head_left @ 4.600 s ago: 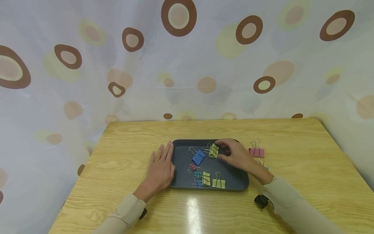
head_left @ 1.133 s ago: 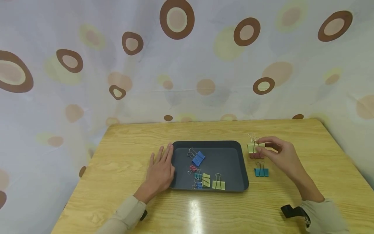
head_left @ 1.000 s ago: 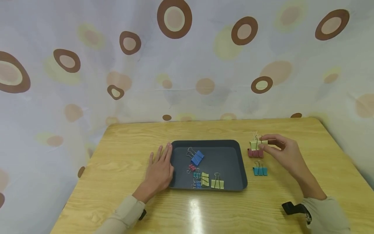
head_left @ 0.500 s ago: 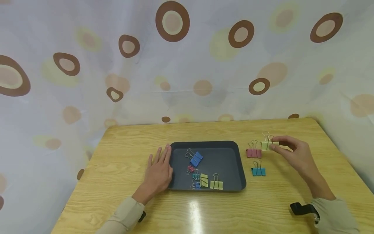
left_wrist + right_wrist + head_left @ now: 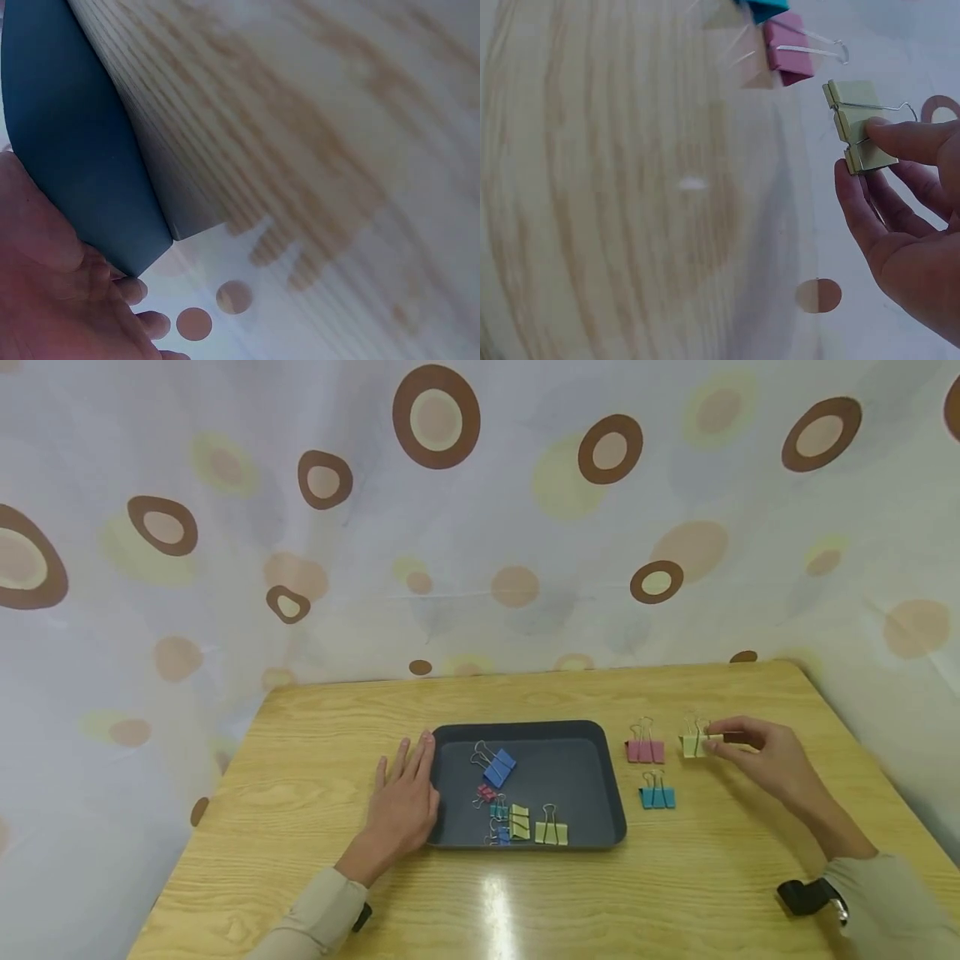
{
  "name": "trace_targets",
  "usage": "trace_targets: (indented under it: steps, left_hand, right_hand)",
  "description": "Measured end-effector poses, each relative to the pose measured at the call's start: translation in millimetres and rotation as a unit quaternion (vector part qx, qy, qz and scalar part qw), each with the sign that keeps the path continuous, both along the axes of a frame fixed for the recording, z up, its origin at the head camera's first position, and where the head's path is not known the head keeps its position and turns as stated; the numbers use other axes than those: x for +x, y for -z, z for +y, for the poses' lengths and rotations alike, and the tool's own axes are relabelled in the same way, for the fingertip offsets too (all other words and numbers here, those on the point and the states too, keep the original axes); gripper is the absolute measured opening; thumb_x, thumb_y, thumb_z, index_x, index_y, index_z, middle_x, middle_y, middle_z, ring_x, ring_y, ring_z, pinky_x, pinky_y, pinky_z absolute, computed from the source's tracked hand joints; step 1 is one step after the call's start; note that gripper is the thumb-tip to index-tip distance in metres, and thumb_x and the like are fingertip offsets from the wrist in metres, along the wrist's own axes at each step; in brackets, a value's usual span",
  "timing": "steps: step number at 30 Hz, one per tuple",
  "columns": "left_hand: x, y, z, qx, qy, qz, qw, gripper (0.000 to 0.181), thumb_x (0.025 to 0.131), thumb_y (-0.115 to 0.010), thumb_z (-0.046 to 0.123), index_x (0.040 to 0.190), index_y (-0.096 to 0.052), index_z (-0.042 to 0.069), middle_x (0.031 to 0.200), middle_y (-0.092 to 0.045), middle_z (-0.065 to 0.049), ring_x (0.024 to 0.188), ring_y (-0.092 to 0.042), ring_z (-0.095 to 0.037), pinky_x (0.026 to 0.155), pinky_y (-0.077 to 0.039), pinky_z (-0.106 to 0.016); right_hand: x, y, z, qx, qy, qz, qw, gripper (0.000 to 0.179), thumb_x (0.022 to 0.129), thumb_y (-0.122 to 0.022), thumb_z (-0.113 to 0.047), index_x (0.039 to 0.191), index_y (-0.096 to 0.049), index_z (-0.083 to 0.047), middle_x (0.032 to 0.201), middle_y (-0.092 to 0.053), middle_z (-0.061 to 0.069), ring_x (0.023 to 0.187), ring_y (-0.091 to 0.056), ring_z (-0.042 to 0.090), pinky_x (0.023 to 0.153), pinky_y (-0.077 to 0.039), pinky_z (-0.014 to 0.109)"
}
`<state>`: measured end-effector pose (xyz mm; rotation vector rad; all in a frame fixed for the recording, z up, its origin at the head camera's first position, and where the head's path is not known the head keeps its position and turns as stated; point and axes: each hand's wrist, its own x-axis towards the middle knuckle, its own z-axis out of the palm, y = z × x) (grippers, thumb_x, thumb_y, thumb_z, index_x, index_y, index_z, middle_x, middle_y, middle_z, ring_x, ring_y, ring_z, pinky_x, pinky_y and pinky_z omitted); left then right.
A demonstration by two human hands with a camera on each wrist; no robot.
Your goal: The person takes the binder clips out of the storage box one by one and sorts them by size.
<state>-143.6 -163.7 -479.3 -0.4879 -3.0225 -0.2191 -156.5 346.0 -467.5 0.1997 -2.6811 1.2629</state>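
Observation:
My right hand [image 5: 768, 760] pinches a pale yellow binder clip [image 5: 862, 112] between thumb and fingers, its wire handles pointing up, right of a pink binder clip [image 5: 645, 751]. Whether the clip touches the table is hard to tell. A teal binder clip [image 5: 657, 797] stands nearer than the pink one. Fingers extended, my left hand [image 5: 397, 806] rests against the left side of a dark grey tray [image 5: 570, 777]. Inside the tray lie a large blue binder clip [image 5: 499, 768], a small red one [image 5: 486, 792], two yellow ones [image 5: 551, 833], and small teal [image 5: 498, 811] and blue [image 5: 503, 835] clips.
The tray sits mid-table on a wood-grain table [image 5: 420, 902]. Behind the table hangs a pale cloth [image 5: 480, 527] with brown and yellow circles. A dark wrist device [image 5: 802, 897] shows at the right sleeve.
The right hand took a yellow binder clip from the tray's upper part, carried it past the pink clip, and moved it farther right and lower. The left hand stayed at the tray.

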Motion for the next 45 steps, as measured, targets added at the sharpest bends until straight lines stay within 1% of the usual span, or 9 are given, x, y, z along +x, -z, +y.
trace_targets:
  steps: [5, 11, 19, 26, 31, 37, 41, 44, 45]
  left_hand:
    - [-0.2, -0.1, 0.4, 0.000, -0.002, -0.005, 1.0000, 0.065, 0.105, -0.041, 0.019, 0.164, -0.018, 0.002, 0.170, -0.020, -0.011, 0.155, -0.018, -0.036, 0.120, -0.018, -0.064]
    - [0.4, 0.7, 0.1, 0.007, -0.005, -0.003, 1.0000, 0.065, 0.106, -0.041, 0.018, 0.164, -0.018, 0.003, 0.170, -0.019, -0.010, 0.155, -0.018, -0.036, 0.120, -0.017, -0.064]
    - [0.0, 1.7, -1.1, 0.003, -0.005, 0.009, 0.9999, 0.064, 0.106, -0.042, 0.019, 0.164, -0.019, 0.003, 0.170, -0.020, -0.010, 0.155, -0.018, -0.037, 0.119, -0.019, -0.064]
    - [-0.2, 1.0, -0.1, -0.004, -0.006, 0.001, 1.0000, 0.065, 0.106, -0.041, 0.020, 0.164, -0.017, 0.004, 0.171, -0.018, -0.009, 0.156, -0.017, -0.036, 0.120, -0.017, -0.064]
    - [-0.2, 0.4, -0.1, -0.009, -0.011, -0.005, 0.9999, 0.065, 0.106, -0.040, 0.020, 0.165, -0.016, 0.004, 0.171, -0.018, -0.009, 0.156, -0.016, -0.035, 0.121, -0.016, -0.062]
    - [-0.6, 1.3, -0.7, -0.011, -0.010, -0.011, 0.9998, 0.065, 0.106, -0.039, 0.020, 0.165, -0.015, 0.004, 0.171, -0.016, -0.008, 0.156, -0.016, -0.035, 0.121, -0.016, -0.062]
    - [-1.1, 1.9, -0.8, -0.014, -0.010, -0.010, 0.9998, 0.065, 0.106, -0.038, 0.021, 0.165, -0.014, 0.005, 0.171, -0.016, -0.008, 0.156, -0.016, -0.035, 0.121, -0.017, -0.062]
    - [-1.2, 1.2, -0.5, -0.014, -0.011, -0.009, 0.9998, 0.066, 0.106, -0.039, 0.021, 0.165, -0.014, 0.005, 0.171, -0.016, -0.008, 0.156, -0.016, -0.035, 0.120, -0.017, -0.063]
    - [-1.2, 0.9, -0.5, -0.013, -0.010, -0.008, 0.9998, 0.066, 0.106, -0.040, 0.021, 0.165, -0.014, 0.005, 0.171, -0.016, -0.008, 0.156, -0.016, -0.035, 0.120, -0.017, -0.063]
  right_hand:
    - [-4.3, 6.2, 5, 0.001, -0.010, -0.033, 0.9994, 0.028, 0.098, -0.072, -0.022, 0.117, -0.072, -0.001, 0.105, -0.075, 0.008, 0.087, -0.064, -0.010, 0.071, -0.049, 0.013]
    - [-11.6, 10.2, 8, 0.026, -0.014, -0.031, 0.9991, 0.025, 0.098, -0.072, -0.021, 0.114, -0.073, -0.002, 0.111, -0.073, 0.020, 0.088, -0.061, -0.012, 0.071, -0.049, 0.015]
    - [-17.5, 14.5, 10, 0.054, -0.017, -0.038, 0.9977, 0.024, 0.099, -0.070, -0.022, 0.114, -0.074, -0.003, 0.114, -0.071, 0.022, 0.090, -0.054, -0.017, 0.072, -0.047, 0.016]
    - [-16.0, 17.9, 11, 0.038, -0.027, -0.055, 0.9974, 0.028, 0.101, -0.067, -0.021, 0.116, -0.071, 0.003, 0.120, -0.068, 0.027, 0.092, -0.052, -0.020, 0.072, -0.052, 0.015]
    - [-17.1, 18.0, 11, 0.036, -0.033, -0.044, 0.9978, 0.027, 0.101, -0.068, -0.019, 0.115, -0.071, 0.003, 0.119, -0.068, 0.028, 0.093, -0.052, -0.019, 0.072, -0.051, 0.013]
    - [-17.2, 14.4, 14, 0.042, -0.038, -0.042, 0.9975, 0.028, 0.100, -0.069, -0.020, 0.118, -0.072, 0.002, 0.117, -0.070, 0.023, 0.094, -0.052, -0.018, 0.075, -0.047, 0.010]
    - [-17.7, 6.0, 18, 0.049, -0.033, -0.047, 0.9972, 0.035, 0.101, -0.067, -0.021, 0.125, -0.068, 0.005, 0.118, -0.069, 0.026, 0.092, -0.053, -0.017, 0.074, -0.047, 0.012]
    - [-17.1, -2.1, 20, 0.058, -0.014, -0.046, 0.9972, 0.040, 0.102, -0.066, -0.023, 0.129, -0.066, 0.005, 0.122, -0.068, 0.027, 0.090, -0.049, -0.021, 0.070, -0.047, 0.013]
    - [-16.4, -5.1, 20, 0.059, -0.008, -0.041, 0.9974, 0.040, 0.101, -0.066, -0.023, 0.130, -0.065, 0.005, 0.121, -0.069, 0.022, 0.090, -0.048, -0.022, 0.069, -0.047, 0.013]
